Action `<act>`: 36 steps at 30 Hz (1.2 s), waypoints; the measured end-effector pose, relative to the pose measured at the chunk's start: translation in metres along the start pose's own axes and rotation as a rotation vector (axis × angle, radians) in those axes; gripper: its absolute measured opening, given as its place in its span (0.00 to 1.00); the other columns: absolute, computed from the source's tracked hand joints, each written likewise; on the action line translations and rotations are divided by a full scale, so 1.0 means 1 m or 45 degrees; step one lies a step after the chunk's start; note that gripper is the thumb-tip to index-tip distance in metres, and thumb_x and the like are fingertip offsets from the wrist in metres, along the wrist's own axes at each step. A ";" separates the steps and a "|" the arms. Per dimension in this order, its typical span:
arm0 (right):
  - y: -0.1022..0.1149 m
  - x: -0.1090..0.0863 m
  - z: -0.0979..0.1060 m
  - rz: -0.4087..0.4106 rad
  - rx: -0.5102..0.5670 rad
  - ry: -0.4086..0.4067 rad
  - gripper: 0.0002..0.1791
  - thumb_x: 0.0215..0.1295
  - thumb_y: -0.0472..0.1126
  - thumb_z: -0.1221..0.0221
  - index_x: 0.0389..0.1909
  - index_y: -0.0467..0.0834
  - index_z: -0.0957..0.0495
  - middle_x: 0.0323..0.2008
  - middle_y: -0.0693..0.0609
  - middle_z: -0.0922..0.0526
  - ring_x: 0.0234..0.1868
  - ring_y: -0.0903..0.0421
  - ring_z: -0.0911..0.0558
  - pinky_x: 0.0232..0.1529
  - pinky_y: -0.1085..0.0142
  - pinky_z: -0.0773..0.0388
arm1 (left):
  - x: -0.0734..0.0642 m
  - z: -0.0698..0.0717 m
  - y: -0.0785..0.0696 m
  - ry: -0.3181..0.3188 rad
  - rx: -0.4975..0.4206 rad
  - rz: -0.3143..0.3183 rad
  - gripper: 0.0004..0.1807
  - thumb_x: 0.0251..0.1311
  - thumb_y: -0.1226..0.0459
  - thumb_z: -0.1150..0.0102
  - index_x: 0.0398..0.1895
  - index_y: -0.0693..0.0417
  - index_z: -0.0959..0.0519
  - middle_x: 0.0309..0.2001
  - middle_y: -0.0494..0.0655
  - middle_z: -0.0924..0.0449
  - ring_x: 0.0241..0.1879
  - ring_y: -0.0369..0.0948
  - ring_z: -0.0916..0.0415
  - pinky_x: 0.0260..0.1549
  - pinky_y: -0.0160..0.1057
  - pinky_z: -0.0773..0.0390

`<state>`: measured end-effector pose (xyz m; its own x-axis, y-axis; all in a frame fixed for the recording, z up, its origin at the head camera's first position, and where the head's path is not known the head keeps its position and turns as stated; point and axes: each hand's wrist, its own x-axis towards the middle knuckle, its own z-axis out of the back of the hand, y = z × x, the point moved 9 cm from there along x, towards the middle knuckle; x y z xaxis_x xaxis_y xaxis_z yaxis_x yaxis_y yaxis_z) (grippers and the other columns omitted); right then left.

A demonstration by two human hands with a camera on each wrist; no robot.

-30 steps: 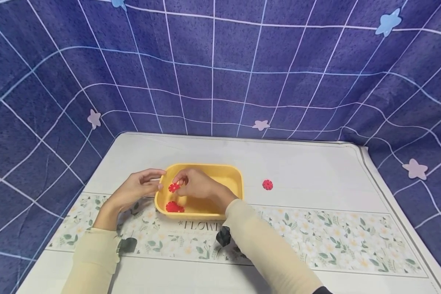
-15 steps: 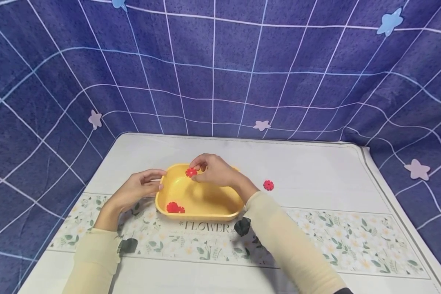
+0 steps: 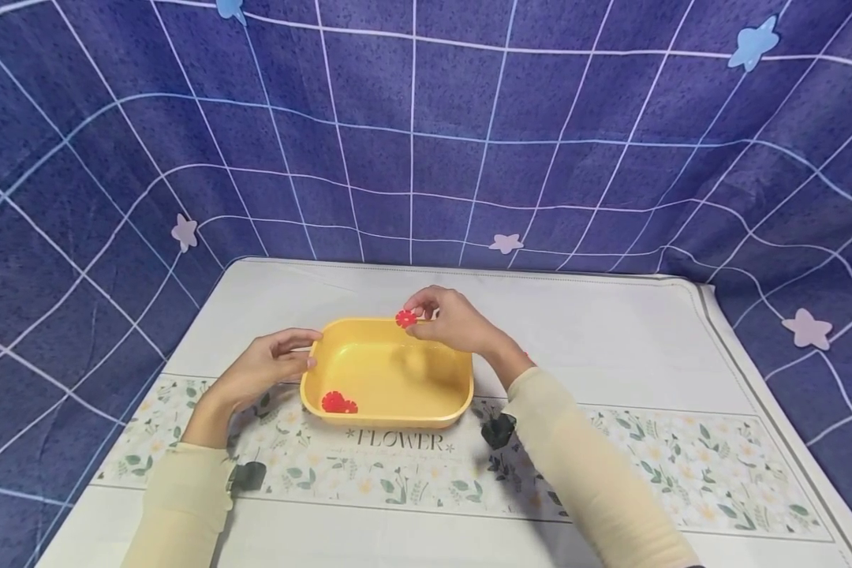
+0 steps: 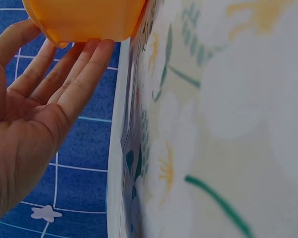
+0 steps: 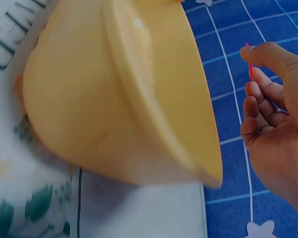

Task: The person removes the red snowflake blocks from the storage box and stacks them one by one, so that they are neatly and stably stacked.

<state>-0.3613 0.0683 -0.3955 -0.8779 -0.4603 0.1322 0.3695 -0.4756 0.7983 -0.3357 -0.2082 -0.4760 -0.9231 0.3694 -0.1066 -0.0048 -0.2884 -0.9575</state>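
Observation:
A yellow plastic tub stands on the tablecloth, with red flower-shaped discs lying at its front left corner. My right hand pinches another red disc between thumb and index finger, over the tub's back rim. That disc shows edge-on in the right wrist view as a thin red strip, the other fingers loosely bent beneath it. At the tub's left end, my left hand touches the wall. In the left wrist view its fingers stretch out almost straight against the tub's side.
A red disc on the cloth to the right is almost wholly hidden behind my right forearm. The white tablecloth has a floral band across it. A dark blue gridded curtain hangs behind and at both sides.
My right hand has lifted the red disc from inside the tub and moved it right and back to the far rim. My left hand stays at the tub's left end.

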 end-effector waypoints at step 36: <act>-0.070 -0.054 0.060 -0.233 -0.020 -0.143 0.17 0.59 0.38 0.30 0.50 0.44 0.17 0.40 0.47 0.20 0.45 0.51 0.23 0.44 0.63 0.25 | 0.000 0.001 0.001 0.006 -0.023 -0.014 0.31 0.67 0.64 0.33 0.71 0.65 0.31 0.70 0.70 0.31 0.57 0.39 0.18 0.51 0.40 0.12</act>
<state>-0.3582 0.1713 -0.4233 -0.9588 -0.2793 0.0514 0.2051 -0.5558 0.8056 -0.3361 -0.2096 -0.4765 -0.9213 0.3764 -0.0974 -0.0079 -0.2685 -0.9632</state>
